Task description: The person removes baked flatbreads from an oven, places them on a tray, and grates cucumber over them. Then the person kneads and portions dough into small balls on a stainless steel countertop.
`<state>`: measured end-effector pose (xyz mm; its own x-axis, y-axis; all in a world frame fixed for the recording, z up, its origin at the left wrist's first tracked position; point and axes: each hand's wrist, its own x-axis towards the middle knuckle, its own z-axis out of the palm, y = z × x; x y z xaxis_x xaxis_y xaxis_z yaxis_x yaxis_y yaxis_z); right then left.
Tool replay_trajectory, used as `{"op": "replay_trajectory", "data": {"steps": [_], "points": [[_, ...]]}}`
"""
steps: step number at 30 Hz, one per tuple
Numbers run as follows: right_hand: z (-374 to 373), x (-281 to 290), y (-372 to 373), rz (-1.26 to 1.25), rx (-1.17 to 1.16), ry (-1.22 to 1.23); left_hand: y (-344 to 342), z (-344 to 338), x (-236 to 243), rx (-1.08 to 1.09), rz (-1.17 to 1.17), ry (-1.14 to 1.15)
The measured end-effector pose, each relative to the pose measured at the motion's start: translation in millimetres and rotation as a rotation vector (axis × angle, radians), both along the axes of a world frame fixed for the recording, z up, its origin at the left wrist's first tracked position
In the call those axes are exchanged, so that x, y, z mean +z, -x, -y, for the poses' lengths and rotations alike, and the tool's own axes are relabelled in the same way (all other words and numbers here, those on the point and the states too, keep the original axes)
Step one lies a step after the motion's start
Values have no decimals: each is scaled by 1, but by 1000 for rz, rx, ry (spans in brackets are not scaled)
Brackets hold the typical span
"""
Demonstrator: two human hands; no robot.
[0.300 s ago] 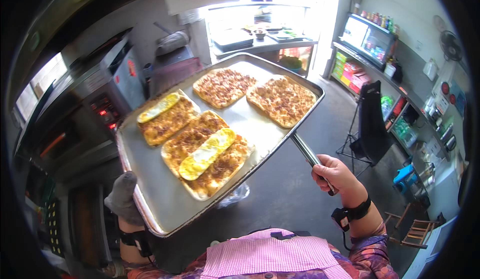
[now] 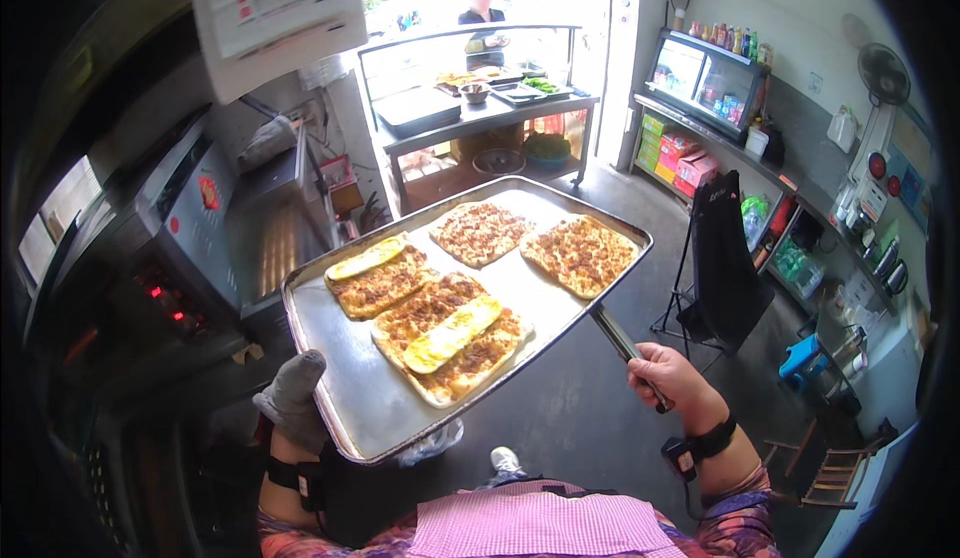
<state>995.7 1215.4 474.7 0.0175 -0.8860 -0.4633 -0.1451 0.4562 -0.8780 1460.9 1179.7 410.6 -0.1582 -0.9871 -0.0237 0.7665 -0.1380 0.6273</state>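
A shallow baking tray (image 2: 350,403) is held aloft over the grey floor (image 2: 555,428), in front of a pink checked apron (image 2: 540,526). In it lie four flatbreads (image 2: 582,258), roughly square with rounded corners; the two nearer the left grip each carry a yellow-and-white egg strip (image 2: 455,334). The left grip (image 2: 292,395), in a thick grey glove, is clamped on the tray's side rim (its fingers are hidden underneath). The bare right grip (image 2: 668,373) is closed around a slim, metallic handle (image 2: 613,334) that meets the tray's edge.

The tray is smooth metal with a browned, raised rim; the bread tops look crumbly and reddish-brown, the egg soft and glossy.

Beyond, a metal worktop (image 2: 490,118) bears flat trays (image 2: 420,110), a round bowl (image 2: 475,94) and a tray of greens (image 2: 542,86).
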Motion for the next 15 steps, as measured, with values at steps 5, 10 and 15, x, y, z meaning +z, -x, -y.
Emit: {"op": "replay_trajectory", "data": {"steps": [5,10,15], "points": [[-3,-9,3,32,34,76,6,-18,4,21,55,75],[-9,-29,6,49,32,93,10,-37,-11,196,168,10],[-7,-46,18,113,35,131,25,-49,-17,116,83,84]]}}
